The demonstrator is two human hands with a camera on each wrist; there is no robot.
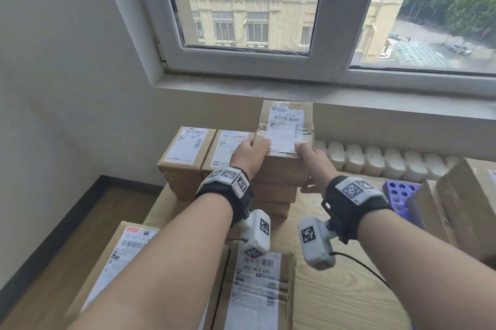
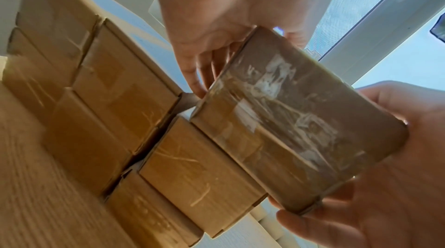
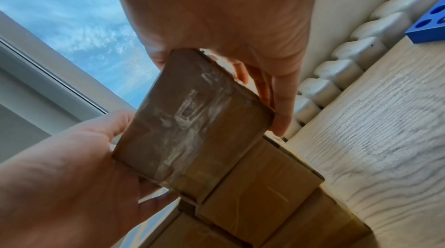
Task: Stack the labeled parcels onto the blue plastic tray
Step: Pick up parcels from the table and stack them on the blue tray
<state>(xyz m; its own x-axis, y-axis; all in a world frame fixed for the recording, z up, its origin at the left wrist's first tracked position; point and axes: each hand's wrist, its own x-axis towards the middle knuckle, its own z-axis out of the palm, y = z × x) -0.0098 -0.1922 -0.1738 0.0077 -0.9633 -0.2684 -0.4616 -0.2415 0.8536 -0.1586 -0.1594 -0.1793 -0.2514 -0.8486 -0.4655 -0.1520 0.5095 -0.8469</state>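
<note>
Head view looks down; both wrist views look up, sharing the parcel [image 1: 285,131].

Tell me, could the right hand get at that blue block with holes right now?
Probably not yet: the right hand and left hand both grip the top parcel. The blue block sits beside it, nothing between.

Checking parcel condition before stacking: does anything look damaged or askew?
The held parcel looks worn: crinkled tape, scuffed whitish patches on its end face. It sits tilted, gripped by left hand and right hand.

Black wristbands [image 1: 228,195] carry white tag-marked camera modules [image 1: 256,233]
</note>
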